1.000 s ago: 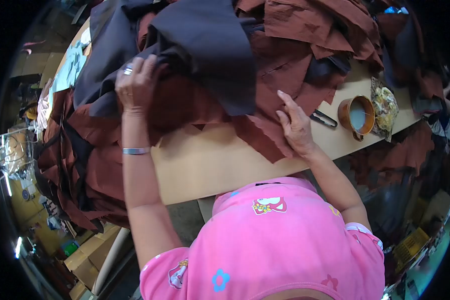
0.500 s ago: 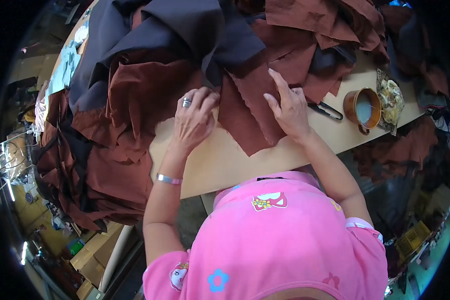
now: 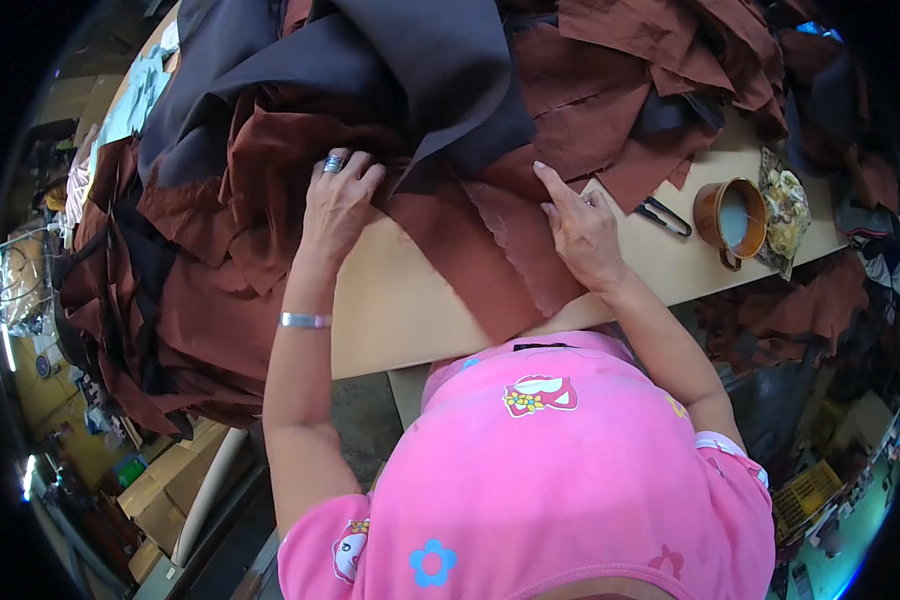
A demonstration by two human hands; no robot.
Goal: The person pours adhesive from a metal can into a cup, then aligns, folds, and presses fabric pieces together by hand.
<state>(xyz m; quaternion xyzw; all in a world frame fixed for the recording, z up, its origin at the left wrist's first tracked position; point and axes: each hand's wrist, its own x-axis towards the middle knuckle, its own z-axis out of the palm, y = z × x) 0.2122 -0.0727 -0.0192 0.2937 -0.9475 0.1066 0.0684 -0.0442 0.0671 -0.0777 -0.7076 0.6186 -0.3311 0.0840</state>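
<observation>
My left hand, with a ring and a bracelet, is at the edge of the heaped brown cloth. Its fingers are bent and closed on the brown fabric; the fingertips are partly hidden. Flat on the table in front of me lies a brown cloth piece with a frayed edge. My right hand rests by that frayed edge, index finger stretched out and the other fingers loosely bent. Above and between both hands, a dark navy cloth folds over the brown one.
On the pale table, right of my right hand, are black thread snips, a brown cup with whitish contents and a crumpled plastic bag. More brown scraps are piled behind. Cardboard boxes stand on the floor at left.
My left hand has moved left and slightly up toward the brown heap. The flat brown piece has shifted, its lower end closer to me. My right hand has moved slightly down, its fingers less spread.
</observation>
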